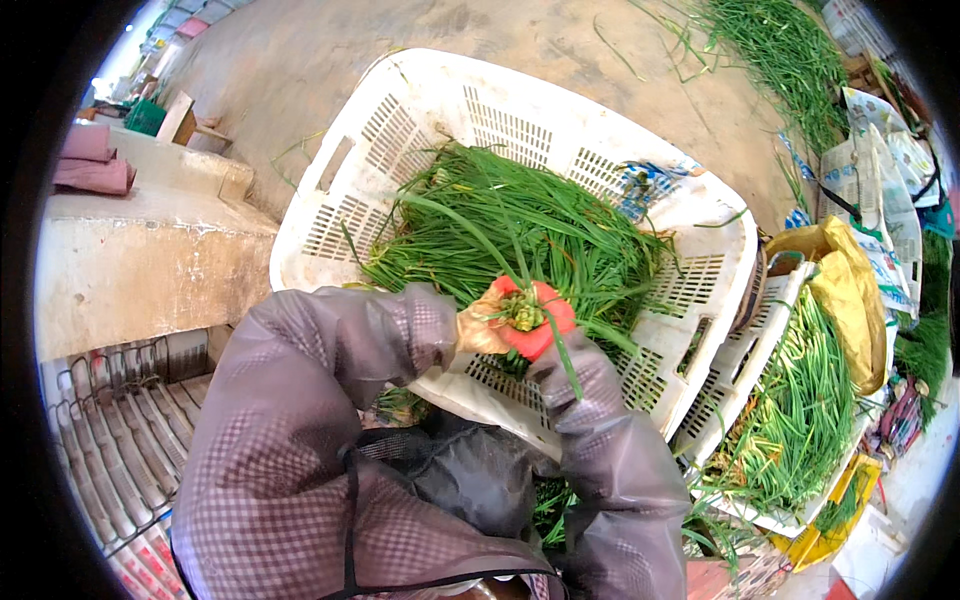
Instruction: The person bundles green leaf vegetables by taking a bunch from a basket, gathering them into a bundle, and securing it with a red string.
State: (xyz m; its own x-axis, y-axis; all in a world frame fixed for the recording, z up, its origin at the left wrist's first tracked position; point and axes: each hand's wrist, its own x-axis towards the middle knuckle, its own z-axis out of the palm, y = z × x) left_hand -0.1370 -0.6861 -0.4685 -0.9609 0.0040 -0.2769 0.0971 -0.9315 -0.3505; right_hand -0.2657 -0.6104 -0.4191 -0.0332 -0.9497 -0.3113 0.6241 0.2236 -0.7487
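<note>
Green bunch of slender, long-leaved stalks (pixel 522 310) is held above the large white plastic basket with slotted walls (pixel 430 80), near its lower side. Its pale, cut-looking ends form a small round cluster, and these ends face up toward my camera. Therefore I see its long axis strongly foreshortened; most of its length is hidden under the fingers. One long, flat leaf stretches from it to the upper left, and another bends down over the right sleeve.

I see the left hand (pixel 478 325) curled closed around the left side of the bunch. The right hand (pixel 550 320), with a smooth red covering, is closed around the other side; how firmly each one presses, I cannot tell.

Behind them, a thick heap of dark green leaves (pixel 530 220) lies in the basket, its strands mostly running from upper left to lower right, glossy and tangled. Both arms wear a thin, translucent, wrinkled layer over purple checked cloth (pixel 270 420). At right, I see lighter green stalks with yellowish parts (pixel 790 410) filling a second white basket, beside a crumpled yellow sack (pixel 850 300).
</note>
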